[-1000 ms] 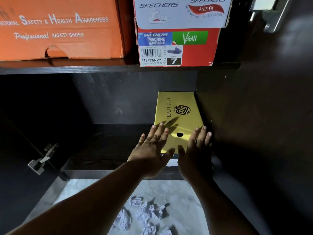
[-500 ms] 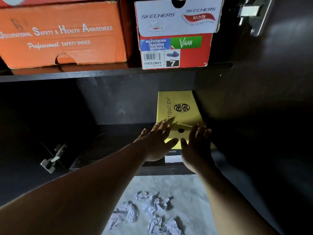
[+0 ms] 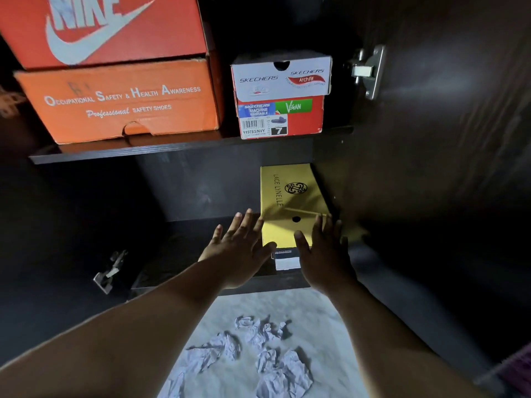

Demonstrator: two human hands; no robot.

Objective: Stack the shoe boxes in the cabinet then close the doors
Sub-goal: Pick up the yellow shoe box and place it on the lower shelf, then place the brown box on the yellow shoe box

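Both hands reach into the lower compartment of the dark cabinet (image 3: 431,139). The left hand (image 3: 241,248) has its fingers (image 3: 244,222) straight and spread, holding nothing; its fingertips lie just left of the yellow box (image 3: 290,202), and its thumb touches or nearly touches the box's near left corner. The right hand (image 3: 324,254) is likewise flat with straight fingers (image 3: 321,225), slightly apart, laid against the near end of the yellow box; whether they press on it cannot be told.

The yellow box lies flat on the bottom shelf (image 3: 178,254), beyond and between the fingertips, tight against the cabinet's right wall, its long side running away from the fingers. A round hole in its lid sits between the two hands, just past the right thumb. A white label (image 3: 286,262) on its near end shows in the gap between the thumbs.

Well above the fingers, on the upper shelf (image 3: 129,153), stand three more boxes: the Skechers box (image 3: 280,96) straight above the yellow one, the orange safety box (image 3: 120,99) to its left, and the Nike box (image 3: 109,27) stacked on the orange one.

A hinge (image 3: 369,70) is fixed on the right wall beside the Skechers box; another hinge (image 3: 110,271) sits left of the left hand. Crumpled paper (image 3: 253,357) lies on the pale floor (image 3: 313,320) below the wrists
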